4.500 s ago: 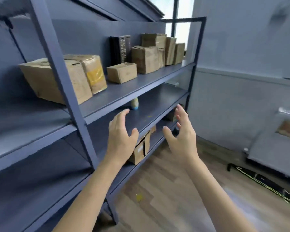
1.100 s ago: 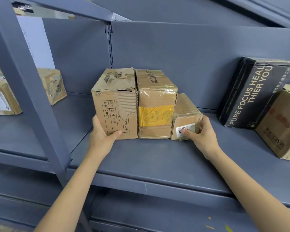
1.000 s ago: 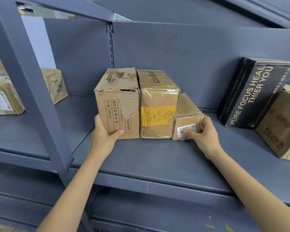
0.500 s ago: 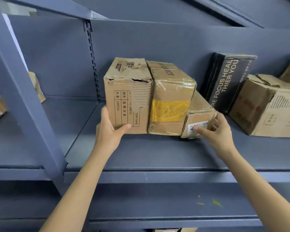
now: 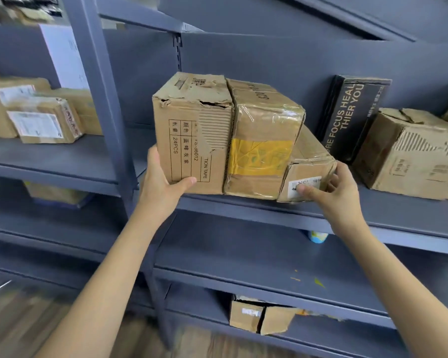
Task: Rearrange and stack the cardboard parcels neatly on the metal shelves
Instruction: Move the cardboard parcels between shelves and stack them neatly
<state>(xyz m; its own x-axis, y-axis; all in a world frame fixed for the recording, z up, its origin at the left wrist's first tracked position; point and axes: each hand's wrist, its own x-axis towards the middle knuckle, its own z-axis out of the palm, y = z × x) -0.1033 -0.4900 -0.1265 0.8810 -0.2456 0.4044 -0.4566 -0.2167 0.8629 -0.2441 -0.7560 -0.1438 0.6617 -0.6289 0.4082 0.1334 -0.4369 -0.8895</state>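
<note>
Step in hand, by my reading: squaring a row of three parcels on the metal shelf (image 5: 243,206). Left hand (image 5: 163,184) cups the lower left corner of the torn box (image 5: 192,135), fingers curled behind, thumb on its front. Right hand (image 5: 331,188) pinches the small labelled box (image 5: 307,180), thumb on label, fingers round its right edge. The taped parcel (image 5: 263,148) sits pressed between them. Next move likely needs even inward pressure. Cardboard dented, corrugation exposed; tape glossy, wrinkled.
</note>
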